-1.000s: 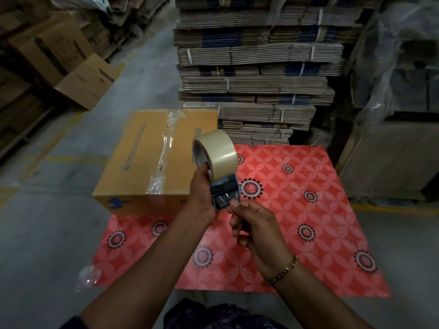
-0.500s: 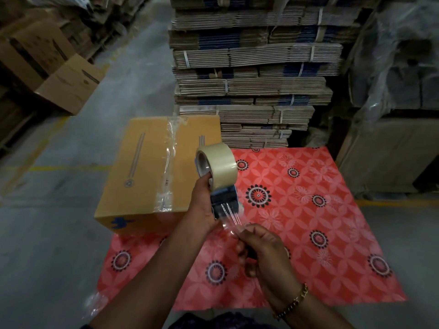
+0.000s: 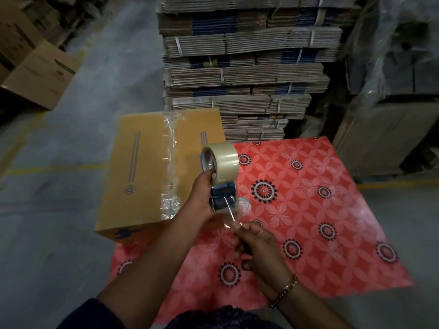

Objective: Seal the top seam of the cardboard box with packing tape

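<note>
My left hand (image 3: 202, 195) grips the tape dispenser (image 3: 222, 184) while my right hand (image 3: 255, 245) pinches its loose tape end (image 3: 229, 216), the cardboard box (image 3: 147, 176) just beside on the patterned mat (image 3: 308, 210); slack could fold the strip onto itself.

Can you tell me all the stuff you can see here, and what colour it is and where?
cardboard box: one, tan, closed, partly on the mat's left edge, wrinkled clear tape along its top seam
tape dispenser: one, blue with a pale tape roll, in the air beside the box
tape strip: one, clear, stretched from dispenser to right hand
mat: one, red with flower circles, on the floor
flat cardboard stacks: many bundles, brown, behind the mat
open boxes: a few, brown, far left
floor: grey, yellow lines
bracelet: one, gold, right wrist
left hand: holds the dispenser
right hand: pinches the tape end
</note>
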The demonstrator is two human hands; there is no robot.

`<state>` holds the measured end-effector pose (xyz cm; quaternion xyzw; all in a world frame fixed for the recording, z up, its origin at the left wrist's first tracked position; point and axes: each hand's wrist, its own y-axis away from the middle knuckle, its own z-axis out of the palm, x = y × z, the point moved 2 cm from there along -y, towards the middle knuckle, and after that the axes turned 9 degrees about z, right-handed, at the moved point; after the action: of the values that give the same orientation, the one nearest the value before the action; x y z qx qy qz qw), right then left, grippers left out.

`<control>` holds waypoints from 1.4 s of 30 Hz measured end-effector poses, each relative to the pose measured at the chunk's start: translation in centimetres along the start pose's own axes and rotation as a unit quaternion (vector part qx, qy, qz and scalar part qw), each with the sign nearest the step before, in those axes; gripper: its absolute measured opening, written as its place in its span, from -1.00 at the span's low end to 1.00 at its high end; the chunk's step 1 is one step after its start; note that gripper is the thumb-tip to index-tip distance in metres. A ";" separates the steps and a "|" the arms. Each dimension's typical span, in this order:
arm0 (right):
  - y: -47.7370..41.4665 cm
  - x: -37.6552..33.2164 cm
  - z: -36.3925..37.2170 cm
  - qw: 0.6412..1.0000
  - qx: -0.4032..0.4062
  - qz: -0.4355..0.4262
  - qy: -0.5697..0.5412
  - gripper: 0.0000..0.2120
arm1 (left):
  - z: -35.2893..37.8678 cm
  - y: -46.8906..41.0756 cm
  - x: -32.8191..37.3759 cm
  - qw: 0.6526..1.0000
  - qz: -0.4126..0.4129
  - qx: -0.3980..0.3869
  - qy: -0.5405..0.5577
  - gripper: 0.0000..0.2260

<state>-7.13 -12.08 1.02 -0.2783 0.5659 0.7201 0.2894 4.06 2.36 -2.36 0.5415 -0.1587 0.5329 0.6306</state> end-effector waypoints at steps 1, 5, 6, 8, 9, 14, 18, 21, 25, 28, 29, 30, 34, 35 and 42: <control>-0.5 0.2 0.1 1.000 0.007 0.005 -0.002 -0.75 | -0.1 -0.2 0.3 1.000 0.005 -0.001 -0.013 -0.74; -2.6 1.2 -0.4 0.998 0.050 0.034 0.000 -0.79 | -1.3 -1.9 1.1 0.986 0.097 0.018 -0.136 -0.84; -3.0 1.5 -0.5 0.998 0.054 0.042 0.001 -0.80 | -1.7 -2.4 1.1 0.979 0.111 0.009 -0.169 -0.82; -3.6 2.2 -0.6 0.997 0.055 0.057 0.000 -0.84 | -2.7 -3.4 1.0 0.957 0.141 -0.014 -0.251 -0.82; -3.8 2.4 -0.7 0.997 0.055 0.062 -0.002 -0.85 | -3.1 -3.8 1.2 0.940 0.154 -0.023 -0.302 -0.84; -4.8 2.8 -0.3 0.996 0.054 0.074 -0.017 -0.83 | -4.2 -5.9 1.6 0.765 0.224 -0.022 -0.603 -0.64; -4.8 3.3 0.6 0.996 0.044 0.080 -0.009 -0.87 | -5.7 -6.6 0.6 0.653 0.295 0.022 -0.697 -0.65; -4.9 3.8 0.8 0.995 0.049 0.085 -0.020 -0.89 | -6.4 -6.3 0.2 0.647 0.304 0.050 -0.697 -0.50; -4.9 4.0 0.8 0.995 0.044 0.084 -0.025 -0.84 | -7.6 -3.1 0.1 0.676 0.356 0.063 -0.642 -0.64; -4.7 3.7 0.9 0.996 0.041 0.077 -0.029 -0.82 | -8.5 1.6 -1.4 0.681 0.454 0.014 -0.574 -0.81; -4.8 3.6 0.8 0.996 0.041 0.076 -0.032 -0.82 | -8.6 3.0 -2.1 0.676 0.472 -0.015 -0.566 -0.83; -4.8 3.6 0.8 0.996 0.040 0.076 -0.034 -0.82 | -8.5 4.3 -2.9 0.670 0.479 -0.042 -0.565 -0.84; -4.9 3.6 0.6 0.996 0.040 0.072 -0.027 -0.83 | -8.0 6.5 -5.7 0.651 0.472 -0.100 -0.587 -0.72; -5.0 3.7 0.6 0.996 0.039 0.072 -0.026 -0.83 | -7.9 6.7 -6.1 0.652 0.469 -0.101 -0.587 -0.72; -5.1 3.6 0.4 0.997 0.033 0.062 -0.017 -0.86 | -6.8 6.9 -5.4 0.637 0.512 -0.091 -0.569 -0.88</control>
<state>-5.83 -10.32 -4.86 -0.2204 0.6006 0.7221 0.2631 -6.37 4.35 -5.46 0.5097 -0.7853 0.3403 0.0878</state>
